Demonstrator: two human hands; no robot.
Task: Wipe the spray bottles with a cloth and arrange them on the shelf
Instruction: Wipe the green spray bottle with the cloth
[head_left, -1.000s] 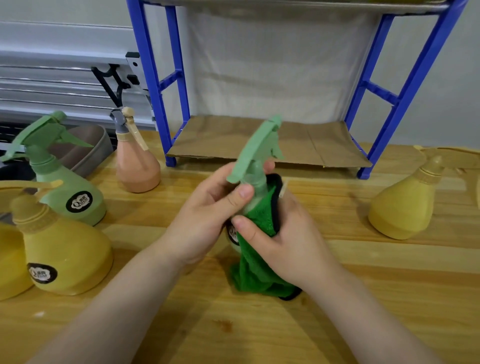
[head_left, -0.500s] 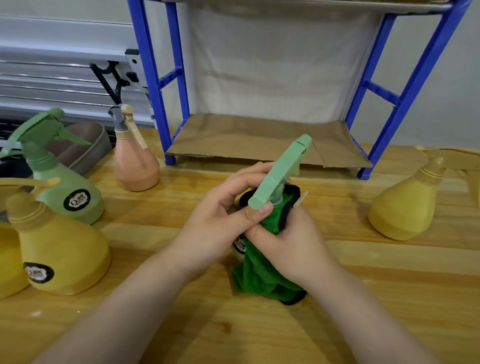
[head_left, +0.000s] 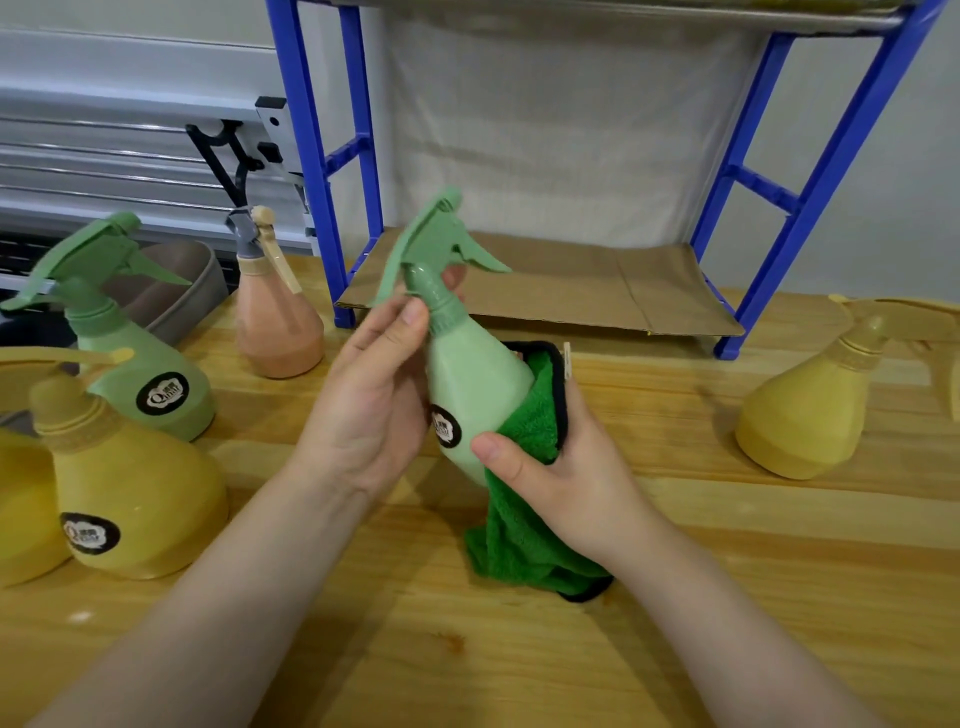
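A pale green spray bottle (head_left: 475, 379) is held above the wooden table, tilted slightly with its nozzle to the upper left. My left hand (head_left: 374, 400) grips its neck just under the trigger head. My right hand (head_left: 566, 467) cups the bottle's lower body through a green cloth (head_left: 524, 545), thumb pressed on the bare plastic near the black label. The cloth hangs down to the table. Behind stands the blue shelf frame (head_left: 322, 171) with a brown cardboard sheet (head_left: 571, 291) on its bottom level.
On the wooden table (head_left: 727, 597), another green spray bottle (head_left: 130, 364), a pink one (head_left: 275, 317) and two yellow ones (head_left: 130, 499) stand at the left. A yellow bottle (head_left: 810, 410) stands at the right. A grey tub (head_left: 176, 291) sits at the back left.
The bottle has been turned in my hands: its trigger head swung from pointing right to pointing upper left, and the body and label now show above the cloth.
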